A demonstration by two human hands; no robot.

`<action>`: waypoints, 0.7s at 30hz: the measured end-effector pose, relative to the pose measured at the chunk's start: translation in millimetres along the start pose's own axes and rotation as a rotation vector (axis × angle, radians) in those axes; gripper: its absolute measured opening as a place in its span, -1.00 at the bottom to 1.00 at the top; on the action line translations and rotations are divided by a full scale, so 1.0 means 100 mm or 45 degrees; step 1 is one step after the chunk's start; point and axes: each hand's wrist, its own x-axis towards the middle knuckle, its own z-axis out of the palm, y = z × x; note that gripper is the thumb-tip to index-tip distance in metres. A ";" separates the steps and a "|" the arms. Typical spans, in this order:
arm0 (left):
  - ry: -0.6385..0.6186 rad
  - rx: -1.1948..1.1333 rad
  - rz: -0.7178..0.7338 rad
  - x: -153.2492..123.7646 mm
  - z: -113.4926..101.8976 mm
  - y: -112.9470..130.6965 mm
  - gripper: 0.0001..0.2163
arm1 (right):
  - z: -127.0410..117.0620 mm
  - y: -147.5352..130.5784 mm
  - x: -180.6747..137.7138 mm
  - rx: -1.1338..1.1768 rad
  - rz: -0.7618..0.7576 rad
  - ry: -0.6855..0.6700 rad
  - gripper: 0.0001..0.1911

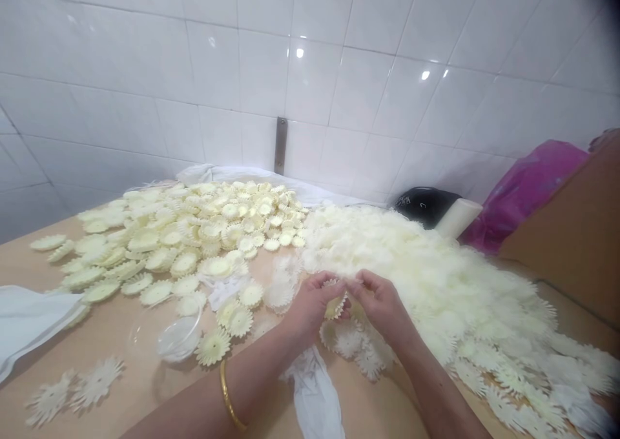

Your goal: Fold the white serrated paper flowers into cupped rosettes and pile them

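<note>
My left hand [310, 305] and my right hand [380, 303] meet over the middle of the wooden table [126, 394]. Both pinch one pale yellow flower-shaped piece [336, 305] between their fingertips. A gold bangle [228, 397] circles my left wrist. Right of my hands lies a big heap of loose cream petal pieces [436, 271]. To the left spreads a pile of assembled yellow flower discs [194, 232]. A few flat petal pieces [358, 348] lie just under my hands.
A small clear plastic dish [177, 339] sits left of my left forearm. White cloth [29, 316] lies at the left edge, white plastic [314, 394] near the front. A black object [423, 203], white roll [458, 218], pink bag [523, 190] and brown board [576, 232] stand back right against the tiled wall.
</note>
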 end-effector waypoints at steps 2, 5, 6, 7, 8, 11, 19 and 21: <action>-0.013 0.016 0.000 0.00 0.00 -0.02 -0.77 | 0.01 0.02 0.01 0.001 0.004 0.020 -0.65; 0.002 0.048 0.022 0.00 0.01 -0.05 -0.79 | 0.02 0.01 0.00 -0.008 0.012 0.038 -0.62; 0.009 0.058 0.033 -0.01 0.01 -0.06 -0.80 | 0.02 0.00 0.00 -0.014 0.014 0.052 -0.61; 0.018 0.067 0.042 -0.01 0.02 -0.07 -0.81 | 0.02 -0.01 -0.01 -0.025 0.012 0.078 -0.60; 0.040 0.069 0.047 -0.01 0.02 -0.07 -0.81 | 0.02 -0.01 -0.01 -0.040 0.008 0.119 -0.58; 0.184 0.047 0.021 0.00 0.02 -0.05 -0.82 | -0.01 0.00 0.00 -0.099 0.011 0.263 -0.52; 0.297 0.076 -0.010 0.00 0.03 -0.01 -0.82 | -0.10 0.14 0.06 -0.615 -0.135 0.602 -0.75; 0.276 0.097 -0.006 -0.01 0.04 -0.03 -0.83 | -0.07 0.12 0.05 -0.556 -0.202 0.552 -0.74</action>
